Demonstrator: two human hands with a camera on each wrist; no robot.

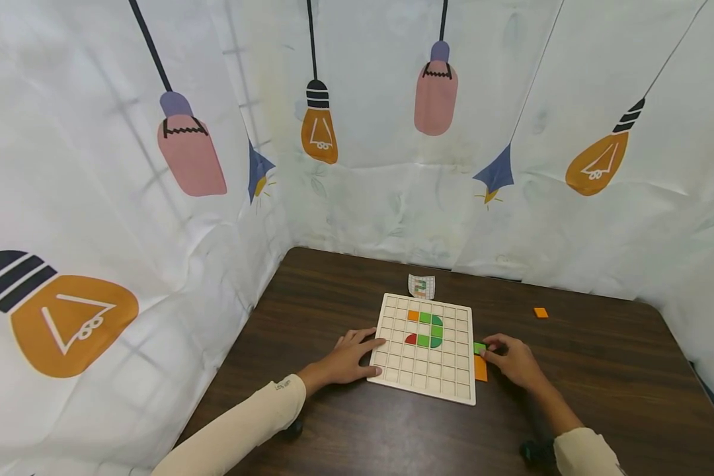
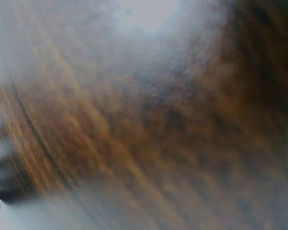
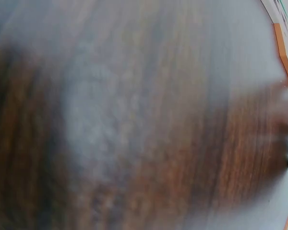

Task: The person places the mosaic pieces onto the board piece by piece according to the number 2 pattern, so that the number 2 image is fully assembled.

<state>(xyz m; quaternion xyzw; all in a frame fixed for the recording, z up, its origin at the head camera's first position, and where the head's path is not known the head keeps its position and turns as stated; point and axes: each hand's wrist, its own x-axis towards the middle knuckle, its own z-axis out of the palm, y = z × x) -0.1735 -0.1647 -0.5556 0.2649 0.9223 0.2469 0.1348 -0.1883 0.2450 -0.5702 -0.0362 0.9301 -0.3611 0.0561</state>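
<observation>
A square cream grid board (image 1: 428,370) lies on the table with green, orange and red tiles set in a curved shape on it. My left hand (image 1: 350,357) rests at the board's left edge, fingers spread and fairly straight. Beside the right edge, my right hand (image 1: 516,363) pinches a green tile (image 1: 478,348) between thumb and fingers. An orange piece (image 1: 480,369) lies just below that tile, against the board. In the right wrist view, orange (image 3: 282,52) and green edges show at the far right. The left wrist view is mostly blurred tabletop.
A small paper card (image 1: 421,287) with a printed coloured grid pattern lies behind the board. One loose orange tile (image 1: 541,313) sits farther back on the right. The dark wooden table (image 1: 607,370) meets a white patterned curtain (image 1: 381,198) at the back and left.
</observation>
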